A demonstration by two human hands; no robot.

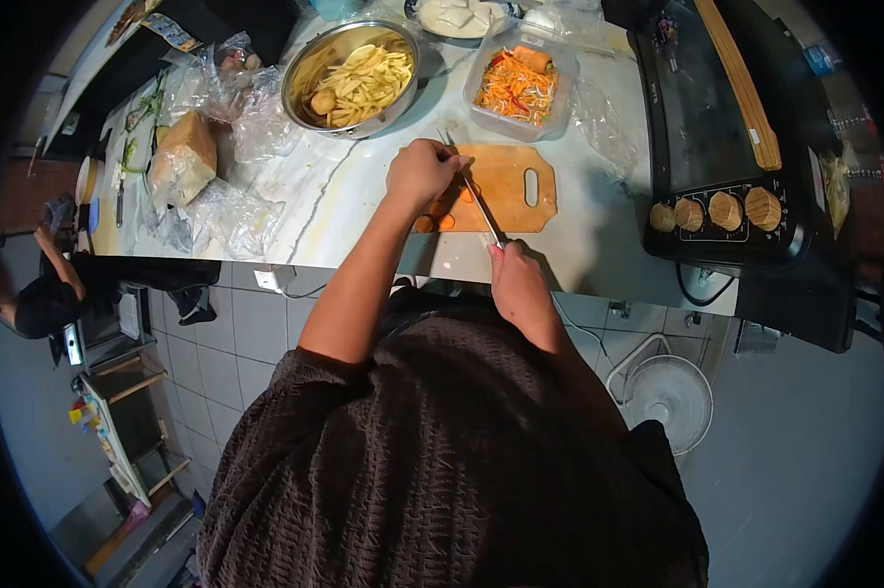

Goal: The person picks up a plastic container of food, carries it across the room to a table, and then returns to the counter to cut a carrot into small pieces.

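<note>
My right hand (522, 286) grips the handle of a kitchen knife (485, 210), whose blade points away from me over a wooden cutting board (505, 164). With fingers pinched together, my left hand (424, 176) is at the blade near its tip; whatever is between the fingertips is hidden. Orange carrot pieces (447, 222) lie on the near left part of the board, and some more sit beside the blade. Just beyond the board stands a clear plastic container (483, 116) with shredded carrot and pale shreds, plus a larger carrot chunk (533, 60).
A metal bowl (293, 103) of cut potato strips stands at the back left. Plastic bags (251, 220) and a wrapped block (184, 157) lie further left. A black oven (726, 235) with wooden knobs bounds the right side. Another person's arm (60, 257) shows at far left.
</note>
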